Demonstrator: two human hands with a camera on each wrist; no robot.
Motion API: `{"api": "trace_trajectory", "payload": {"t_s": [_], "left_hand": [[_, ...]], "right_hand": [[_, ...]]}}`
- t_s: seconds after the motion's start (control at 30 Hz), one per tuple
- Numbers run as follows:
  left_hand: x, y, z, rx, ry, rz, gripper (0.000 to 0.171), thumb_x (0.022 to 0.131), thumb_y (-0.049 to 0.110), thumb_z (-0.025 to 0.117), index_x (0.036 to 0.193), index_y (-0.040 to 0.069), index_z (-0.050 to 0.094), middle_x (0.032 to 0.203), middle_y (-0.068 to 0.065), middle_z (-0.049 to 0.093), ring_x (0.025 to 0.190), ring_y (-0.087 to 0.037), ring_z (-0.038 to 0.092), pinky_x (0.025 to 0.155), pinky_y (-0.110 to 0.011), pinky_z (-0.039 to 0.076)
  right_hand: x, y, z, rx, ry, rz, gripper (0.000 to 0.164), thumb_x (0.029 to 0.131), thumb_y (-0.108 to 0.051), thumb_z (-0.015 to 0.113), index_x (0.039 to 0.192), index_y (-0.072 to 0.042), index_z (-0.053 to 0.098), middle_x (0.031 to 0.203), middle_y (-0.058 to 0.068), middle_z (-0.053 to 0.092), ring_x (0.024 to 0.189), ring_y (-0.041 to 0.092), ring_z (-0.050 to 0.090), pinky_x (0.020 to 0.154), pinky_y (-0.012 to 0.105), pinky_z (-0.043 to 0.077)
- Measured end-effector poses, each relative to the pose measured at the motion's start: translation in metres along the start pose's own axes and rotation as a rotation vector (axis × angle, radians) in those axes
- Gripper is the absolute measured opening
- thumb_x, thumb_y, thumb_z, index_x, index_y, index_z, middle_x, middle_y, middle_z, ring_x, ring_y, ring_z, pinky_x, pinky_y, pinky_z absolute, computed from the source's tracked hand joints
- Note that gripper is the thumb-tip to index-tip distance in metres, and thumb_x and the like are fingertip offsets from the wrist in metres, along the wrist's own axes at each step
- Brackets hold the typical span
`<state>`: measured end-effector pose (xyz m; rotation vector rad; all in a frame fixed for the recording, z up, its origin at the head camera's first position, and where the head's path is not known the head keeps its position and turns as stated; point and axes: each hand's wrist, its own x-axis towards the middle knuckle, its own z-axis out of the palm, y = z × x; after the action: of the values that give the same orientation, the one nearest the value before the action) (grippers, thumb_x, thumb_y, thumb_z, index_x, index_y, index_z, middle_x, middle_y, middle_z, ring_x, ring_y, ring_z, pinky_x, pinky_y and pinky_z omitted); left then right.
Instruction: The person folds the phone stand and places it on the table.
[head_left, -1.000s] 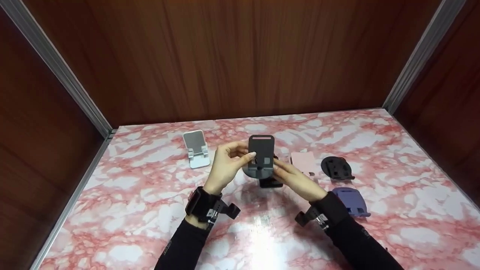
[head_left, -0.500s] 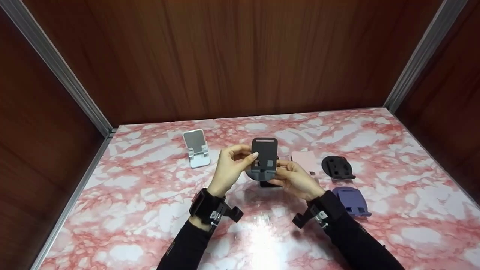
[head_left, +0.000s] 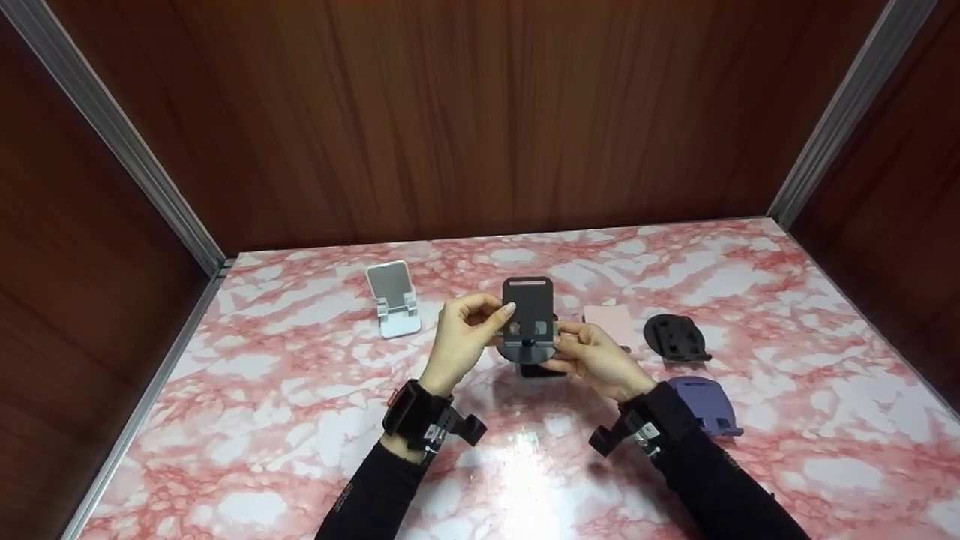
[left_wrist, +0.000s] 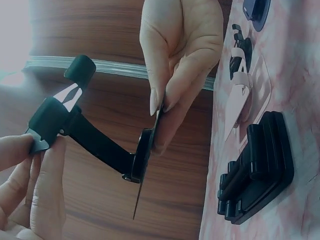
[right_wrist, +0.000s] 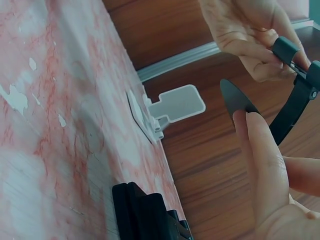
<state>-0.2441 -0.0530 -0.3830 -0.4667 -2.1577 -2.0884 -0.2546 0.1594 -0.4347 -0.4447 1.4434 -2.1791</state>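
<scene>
A black phone stand [head_left: 527, 304] with a round base is held up above the table in both hands. My left hand [head_left: 463, 341] pinches the side of its upright plate between thumb and fingers. On the other side, my right hand [head_left: 596, 360] grips the thin round base [right_wrist: 234, 97]. In the left wrist view, an arm [left_wrist: 102, 145] joins the plate to the base, seen edge-on. Below the held stand lies a folded black stand [left_wrist: 260, 165], mostly hidden behind it in the head view.
A white phone stand [head_left: 395, 298] stands opened at the left. To the right lie a pink stand [head_left: 608, 322], a black round-based stand [head_left: 676, 337] and a purple stand [head_left: 703, 405]. Wood-grain panels [head_left: 480, 120] close the back and sides of the marbled table [head_left: 262, 420].
Both hands and the stand have shifted slightly right and down. My right fingers have curled in more around the base, and the base now sits more centred under the plate.
</scene>
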Motion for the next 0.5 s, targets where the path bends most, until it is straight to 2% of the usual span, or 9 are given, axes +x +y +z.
{"api": "trace_trajectory", "payload": {"t_s": [0.13, 0.33, 0.5], "left_hand": [[-0.007, 0.016, 0.001, 0.019, -0.036, 0.010, 0.018, 0.085, 0.008, 0.065, 0.085, -0.009, 0.065, 0.069, -0.003, 0.058, 0.060, -0.009, 0.055, 0.061, -0.042, 0.058], [-0.007, 0.017, 0.002, 0.015, -0.083, 0.001, 0.018, 0.085, 0.007, 0.064, 0.083, -0.011, 0.064, 0.068, -0.005, 0.058, 0.058, -0.009, 0.056, 0.062, -0.047, 0.057], [-0.004, 0.009, 0.000, 0.008, -0.116, -0.011, 0.020, 0.086, 0.007, 0.063, 0.084, -0.013, 0.063, 0.066, -0.003, 0.060, 0.057, -0.010, 0.057, 0.061, -0.045, 0.057]], "right_hand": [[0.000, 0.002, -0.002, -0.037, 0.002, -0.013, 0.041, 0.097, -0.002, 0.039, 0.136, 0.009, 0.033, 0.112, 0.005, 0.067, 0.101, 0.015, 0.064, 0.085, 0.024, 0.054], [0.000, 0.004, -0.003, -0.087, 0.015, -0.040, 0.035, 0.096, 0.000, 0.041, 0.131, 0.005, 0.042, 0.110, 0.004, 0.067, 0.100, 0.014, 0.065, 0.086, 0.028, 0.054], [0.000, 0.004, -0.002, -0.123, 0.046, -0.034, 0.038, 0.096, 0.001, 0.041, 0.133, 0.007, 0.039, 0.111, 0.003, 0.067, 0.101, 0.015, 0.064, 0.086, 0.029, 0.054]]}}
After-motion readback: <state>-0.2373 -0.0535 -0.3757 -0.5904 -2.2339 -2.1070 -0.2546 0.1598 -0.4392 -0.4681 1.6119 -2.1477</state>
